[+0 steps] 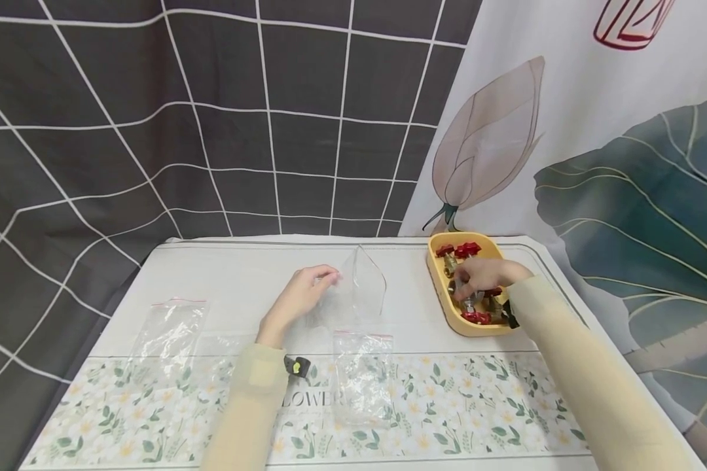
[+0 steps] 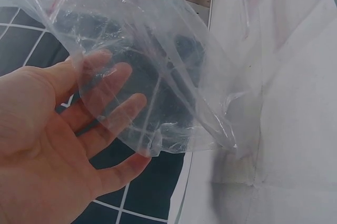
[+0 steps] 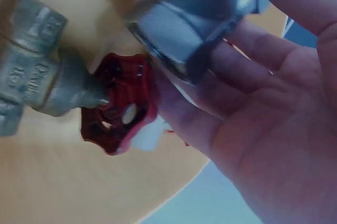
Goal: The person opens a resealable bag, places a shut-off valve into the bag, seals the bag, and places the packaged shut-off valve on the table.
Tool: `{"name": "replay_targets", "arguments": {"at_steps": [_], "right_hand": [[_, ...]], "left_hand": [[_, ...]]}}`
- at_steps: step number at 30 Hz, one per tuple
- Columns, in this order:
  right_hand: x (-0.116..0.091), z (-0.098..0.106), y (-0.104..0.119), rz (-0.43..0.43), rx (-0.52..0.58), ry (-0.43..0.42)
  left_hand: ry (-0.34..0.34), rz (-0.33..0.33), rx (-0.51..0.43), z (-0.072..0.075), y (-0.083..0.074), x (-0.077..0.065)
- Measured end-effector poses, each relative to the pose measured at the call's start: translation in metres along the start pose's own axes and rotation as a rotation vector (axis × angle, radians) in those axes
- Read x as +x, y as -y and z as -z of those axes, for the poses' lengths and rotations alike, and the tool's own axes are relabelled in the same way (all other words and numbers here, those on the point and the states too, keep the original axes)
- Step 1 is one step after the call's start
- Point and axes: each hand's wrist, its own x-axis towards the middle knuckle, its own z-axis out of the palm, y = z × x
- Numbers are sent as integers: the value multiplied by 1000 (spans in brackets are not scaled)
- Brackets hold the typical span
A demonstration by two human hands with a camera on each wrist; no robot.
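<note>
My left hand (image 1: 302, 297) is beside a clear plastic bag (image 1: 362, 284) that stands propped up on the table. In the left wrist view its fingers (image 2: 118, 126) are spread and loosely extended, overlapping the see-through film. My right hand (image 1: 484, 275) reaches into a yellow tray (image 1: 438, 288) of valves. Close up in the right wrist view, it holds a silver-grey metal valve (image 3: 184, 29), the fingers behind its body. Right beside that lies a brass-coloured valve (image 3: 34, 66) with lettering cast on its body and a red handwheel (image 3: 118, 103).
One flat zip bag (image 1: 363, 379) lies at the table's front middle, and another bag (image 1: 167, 333) lies to the left. Under them runs a floral strip (image 1: 436, 405) on the white table. A dark grid-patterned curtain (image 1: 224, 131) hangs behind.
</note>
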Motion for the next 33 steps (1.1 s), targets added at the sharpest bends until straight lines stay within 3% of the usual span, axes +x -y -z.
{"name": "replay_targets", "arguments": {"at_steps": [8, 14, 20, 27, 33], "right_hand": [[-4, 2, -14, 54, 125, -137], [-9, 6, -17, 4, 129, -242], [-14, 4, -20, -52, 162, -276], [-18, 5, -23, -29, 179, -325], [-22, 5, -18, -25, 214, -466]], "left_hand": [[6, 6, -16, -1, 0, -2], [-4, 16, -2, -1, 2, -3], [8, 4, -13, -1, 0, -2], [10, 11, -6, -1, 1, -1], [-1, -3, 4, -1, 2, 1]]}}
